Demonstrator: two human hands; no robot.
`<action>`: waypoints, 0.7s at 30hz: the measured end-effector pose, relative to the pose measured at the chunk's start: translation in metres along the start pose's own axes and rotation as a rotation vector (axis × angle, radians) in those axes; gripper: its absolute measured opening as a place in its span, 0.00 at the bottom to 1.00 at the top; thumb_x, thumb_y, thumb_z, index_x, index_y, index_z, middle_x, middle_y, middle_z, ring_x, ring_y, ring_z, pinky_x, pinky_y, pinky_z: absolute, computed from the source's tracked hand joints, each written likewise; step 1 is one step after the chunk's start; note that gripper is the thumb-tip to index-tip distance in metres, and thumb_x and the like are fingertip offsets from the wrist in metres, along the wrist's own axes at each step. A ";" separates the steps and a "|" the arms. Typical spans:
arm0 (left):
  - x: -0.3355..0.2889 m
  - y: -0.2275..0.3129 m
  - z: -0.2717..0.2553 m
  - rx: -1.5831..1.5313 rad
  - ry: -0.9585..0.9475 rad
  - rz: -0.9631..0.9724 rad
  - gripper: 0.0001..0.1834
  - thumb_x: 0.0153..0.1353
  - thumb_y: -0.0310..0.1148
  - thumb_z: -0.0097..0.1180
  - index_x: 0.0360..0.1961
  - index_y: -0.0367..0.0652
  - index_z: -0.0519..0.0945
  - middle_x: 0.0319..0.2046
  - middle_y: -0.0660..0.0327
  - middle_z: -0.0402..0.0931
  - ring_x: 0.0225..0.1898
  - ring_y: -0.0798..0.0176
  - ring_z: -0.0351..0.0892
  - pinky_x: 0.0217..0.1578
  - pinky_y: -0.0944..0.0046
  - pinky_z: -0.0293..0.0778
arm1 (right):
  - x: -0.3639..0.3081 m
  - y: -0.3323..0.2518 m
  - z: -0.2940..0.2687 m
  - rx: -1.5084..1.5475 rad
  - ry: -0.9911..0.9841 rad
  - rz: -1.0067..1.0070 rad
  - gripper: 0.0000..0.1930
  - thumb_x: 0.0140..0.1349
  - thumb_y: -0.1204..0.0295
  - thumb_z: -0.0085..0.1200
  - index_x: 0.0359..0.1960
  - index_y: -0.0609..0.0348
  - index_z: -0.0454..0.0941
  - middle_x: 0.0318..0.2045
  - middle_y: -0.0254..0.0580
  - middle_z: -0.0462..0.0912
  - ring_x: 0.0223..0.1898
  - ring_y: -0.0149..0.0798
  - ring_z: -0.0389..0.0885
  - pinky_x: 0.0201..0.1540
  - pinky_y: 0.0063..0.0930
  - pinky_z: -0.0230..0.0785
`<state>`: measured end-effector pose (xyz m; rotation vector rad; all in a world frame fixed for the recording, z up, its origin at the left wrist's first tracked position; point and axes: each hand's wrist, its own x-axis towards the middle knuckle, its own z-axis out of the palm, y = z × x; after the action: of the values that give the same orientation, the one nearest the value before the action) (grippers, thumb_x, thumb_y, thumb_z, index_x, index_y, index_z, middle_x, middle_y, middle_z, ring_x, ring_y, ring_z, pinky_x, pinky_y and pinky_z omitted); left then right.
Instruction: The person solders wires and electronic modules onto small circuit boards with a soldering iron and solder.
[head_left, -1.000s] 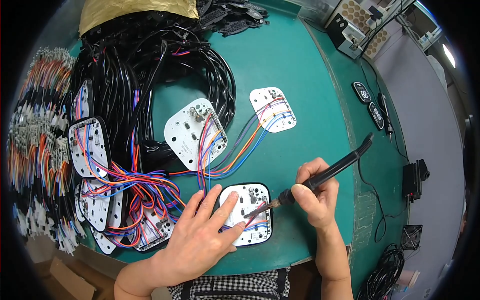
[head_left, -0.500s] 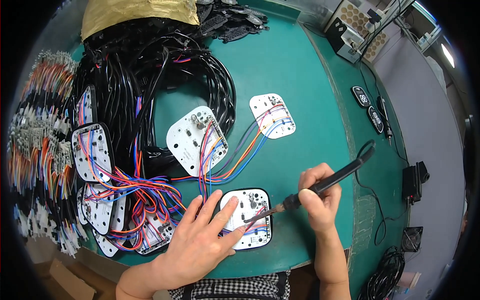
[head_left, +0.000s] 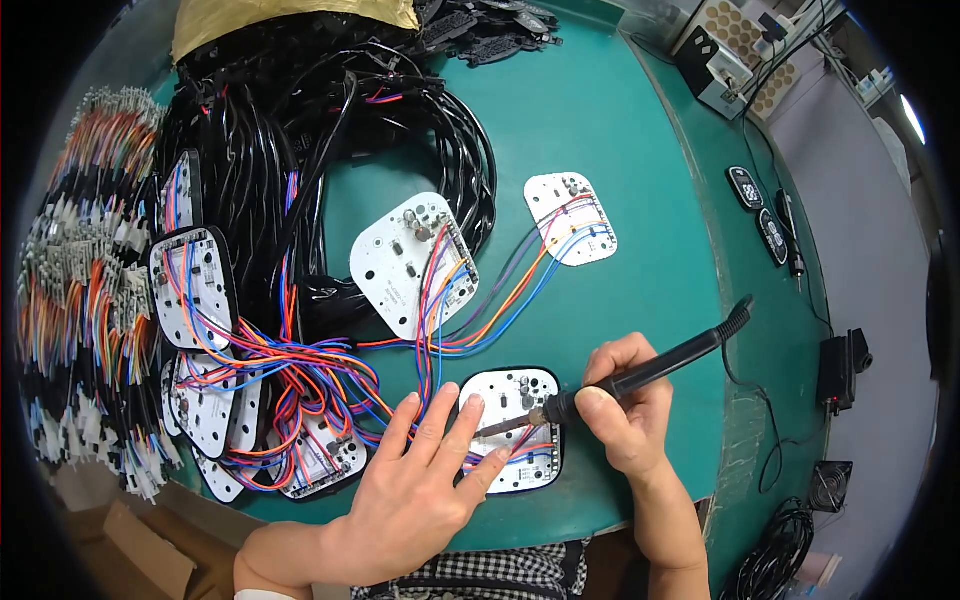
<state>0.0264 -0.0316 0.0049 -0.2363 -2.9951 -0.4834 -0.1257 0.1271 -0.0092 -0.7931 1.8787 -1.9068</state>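
A white rounded circuit board (head_left: 505, 400) with a dark rim lies on the bench in front of me. My left hand (head_left: 415, 490) rests flat with fingers spread on the board's left side, over the wires running there. In my right hand (head_left: 632, 410) is a soldering iron (head_left: 660, 366), gripped like a pen. Its tip slants left across the board and ends close to my left fingers; whether it touches the surface I cannot tell. Red, purple, orange and blue wires (head_left: 425, 375) lead up from the board toward a larger white board (head_left: 400, 262).
Another wired white board (head_left: 572, 220) lies farther off. At left are stacked boards (head_left: 192, 295), tangled coloured wires (head_left: 300, 400) and bundled leads (head_left: 110, 300). Black cables (head_left: 465, 140) coil behind. On the right sit two black control panels (head_left: 757, 215), a black box (head_left: 842, 370) and a small fan (head_left: 830, 486).
The soldering iron's tip has shifted left across the board, closer to my left fingers. My left hand stays flat on the board. The whole view has moved slightly.
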 end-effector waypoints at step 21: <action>0.001 -0.003 -0.002 -0.017 0.000 -0.012 0.29 0.34 0.39 0.68 0.45 0.54 0.81 0.55 0.37 0.64 0.57 0.39 0.65 0.54 0.41 0.62 | 0.000 -0.002 0.003 -0.030 0.018 0.016 0.12 0.50 0.72 0.61 0.30 0.63 0.69 0.23 0.31 0.73 0.22 0.21 0.68 0.24 0.16 0.59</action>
<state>0.0249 -0.0348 0.0059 -0.2195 -2.9955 -0.5098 -0.1240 0.1251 -0.0072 -0.7700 1.9231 -1.8868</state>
